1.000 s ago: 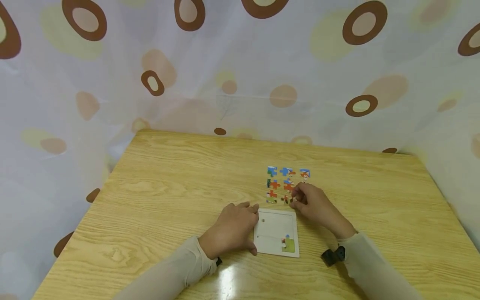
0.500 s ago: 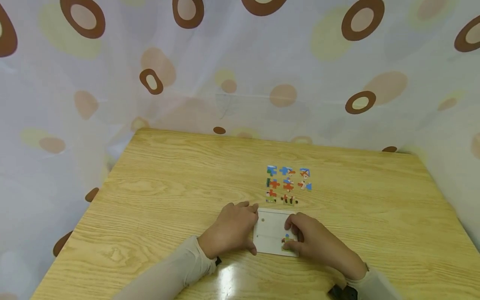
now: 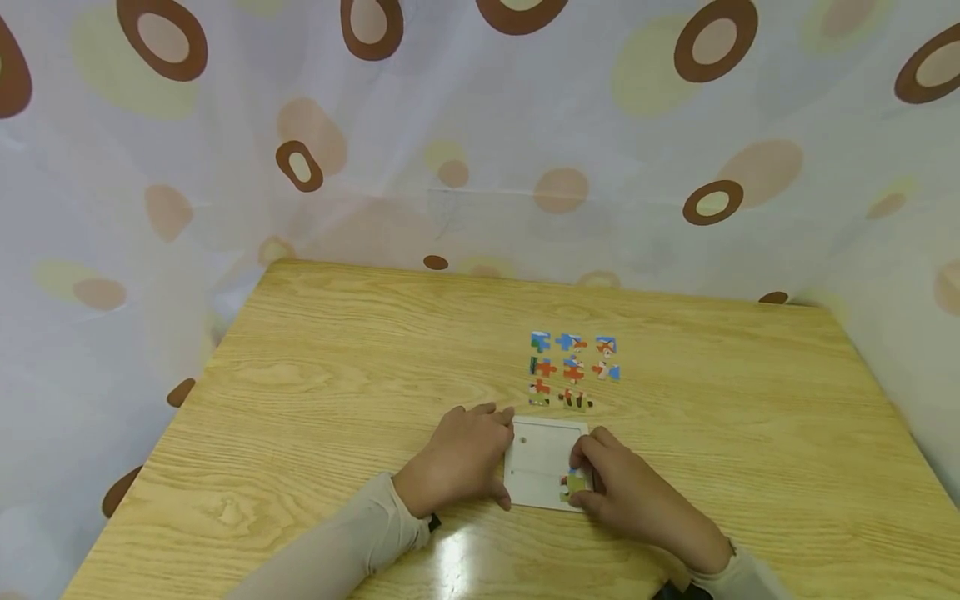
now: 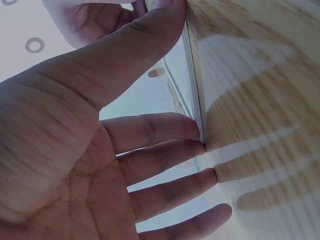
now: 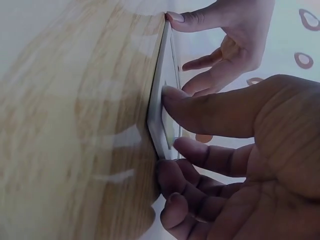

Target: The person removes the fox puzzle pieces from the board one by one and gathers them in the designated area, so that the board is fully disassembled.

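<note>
A white puzzle tray lies on the table with one green jigsaw piece in its lower right corner. My right hand holds that piece between thumb and index finger at the tray's right side. In the right wrist view, the thumb lies over the tray's edge, with the other fingers loosely bent below. Along the tray's left edge rests my left hand, its fingers spread. The left wrist view shows its fingertips and thumb against the tray's rim.
Several loose jigsaw pieces lie in rows beyond the tray, among them a striped piece, a red and blue one and a fox-face corner piece. A patterned white curtain hangs behind the wooden table.
My right hand has come from the loose pieces back down to the green piece in the tray, and its thumb has shifted toward that piece's right edge. The left hand has stayed put.
</note>
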Motion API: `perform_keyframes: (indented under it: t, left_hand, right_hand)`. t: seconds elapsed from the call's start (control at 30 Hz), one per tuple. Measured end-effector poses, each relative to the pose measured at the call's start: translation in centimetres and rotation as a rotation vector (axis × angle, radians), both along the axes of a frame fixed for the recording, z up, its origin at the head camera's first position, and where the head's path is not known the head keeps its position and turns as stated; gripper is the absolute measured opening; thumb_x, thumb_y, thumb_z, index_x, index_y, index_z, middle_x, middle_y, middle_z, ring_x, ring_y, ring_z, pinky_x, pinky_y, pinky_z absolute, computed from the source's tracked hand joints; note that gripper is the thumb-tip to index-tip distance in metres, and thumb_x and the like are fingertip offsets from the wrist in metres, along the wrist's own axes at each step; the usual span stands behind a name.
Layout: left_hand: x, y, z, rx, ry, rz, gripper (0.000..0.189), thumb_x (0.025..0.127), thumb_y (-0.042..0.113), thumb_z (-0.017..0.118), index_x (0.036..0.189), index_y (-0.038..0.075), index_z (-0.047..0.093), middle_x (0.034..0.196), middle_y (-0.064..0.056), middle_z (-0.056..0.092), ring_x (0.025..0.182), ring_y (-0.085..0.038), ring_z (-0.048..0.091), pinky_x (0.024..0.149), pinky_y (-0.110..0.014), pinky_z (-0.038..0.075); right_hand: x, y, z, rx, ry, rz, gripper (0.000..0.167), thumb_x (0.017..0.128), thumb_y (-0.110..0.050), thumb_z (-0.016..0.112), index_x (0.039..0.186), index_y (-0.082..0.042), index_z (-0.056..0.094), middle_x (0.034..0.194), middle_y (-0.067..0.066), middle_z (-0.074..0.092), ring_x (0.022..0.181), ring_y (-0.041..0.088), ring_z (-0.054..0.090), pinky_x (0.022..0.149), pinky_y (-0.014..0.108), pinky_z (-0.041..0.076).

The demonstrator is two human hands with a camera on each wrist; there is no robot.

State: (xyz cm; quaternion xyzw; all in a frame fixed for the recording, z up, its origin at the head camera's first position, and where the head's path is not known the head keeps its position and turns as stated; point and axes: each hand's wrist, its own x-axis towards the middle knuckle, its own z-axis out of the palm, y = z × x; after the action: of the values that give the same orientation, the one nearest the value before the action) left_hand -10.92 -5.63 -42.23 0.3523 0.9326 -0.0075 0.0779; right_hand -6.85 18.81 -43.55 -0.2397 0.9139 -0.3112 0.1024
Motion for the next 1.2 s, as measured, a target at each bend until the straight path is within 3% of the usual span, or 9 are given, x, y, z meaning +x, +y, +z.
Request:
perform_keyframes:
  t: [0.23, 0.4, 0.6, 0.9, 1.2]
  left_hand:
    - [0.0, -0.1, -0.1, 0.008, -0.001, -0.003, 0.083, 0.059, 0.066, 0.091, 0.122, 0.014, 0.077, 0.146, 0.000, 0.060, 0.131, -0.025, 0.059, 0.087, -0.039, 0.055]
    - [0.0, -0.1, -0.1, 0.010, -0.001, -0.004, 0.082, 0.060, 0.066, 0.091, 0.121, 0.014, 0.077, 0.145, 0.000, 0.060, 0.131, -0.025, 0.059, 0.085, -0.038, 0.056]
    - [0.0, -0.2, -0.1, 0.012, 0.001, -0.008, 0.081, 0.061, 0.066, 0.091, 0.122, 0.014, 0.077, 0.145, 0.000, 0.061, 0.131, -0.026, 0.059, 0.086, -0.039, 0.056]
    - [-0.1, -0.2, 0.0, 0.006, -0.007, -0.003, 0.083, 0.062, 0.065, 0.091, 0.125, 0.014, 0.076, 0.147, 0.000, 0.059, 0.132, -0.026, 0.058, 0.086, -0.038, 0.056]
    - [-0.1, 0.0, 0.0, 0.003, -0.009, 0.000, 0.083, 0.061, 0.065, 0.091, 0.125, 0.014, 0.076, 0.148, -0.001, 0.058, 0.133, -0.025, 0.058, 0.088, -0.038, 0.055]
  right_hand:
    - [-0.2, 0.1, -0.3, -0.043, -0.008, 0.000, 0.035, 0.083, -0.008, 0.085, 0.102, -0.011, 0.056, 0.088, -0.004, 0.050, 0.074, 0.006, 0.046, 0.062, 0.025, 0.044]
    - [-0.6, 0.2, -0.4, -0.139, -0.072, 0.014, 0.023, 0.091, -0.008, 0.078, 0.102, -0.011, 0.058, 0.083, -0.005, 0.053, 0.072, 0.006, 0.049, 0.062, 0.025, 0.044]
    - [-2.1, 1.5, 0.2, -0.242, -0.011, -0.004, 0.013, 0.095, -0.001, 0.071, 0.096, -0.010, 0.063, 0.084, -0.003, 0.058, 0.070, 0.007, 0.051, 0.057, 0.026, 0.045]
    - [-5.9, 4.1, 0.5, -0.140, 0.060, -0.226, 0.004, 0.097, -0.005, 0.071, 0.100, -0.008, 0.070, 0.080, 0.001, 0.063, 0.065, 0.012, 0.053, 0.055, 0.027, 0.045]
    - [-7.5, 4.7, -0.7, -0.071, 0.110, -0.296, 0.011, 0.094, 0.001, 0.072, 0.104, 0.002, 0.066, 0.086, 0.006, 0.065, 0.075, 0.019, 0.062, 0.066, 0.030, 0.051]
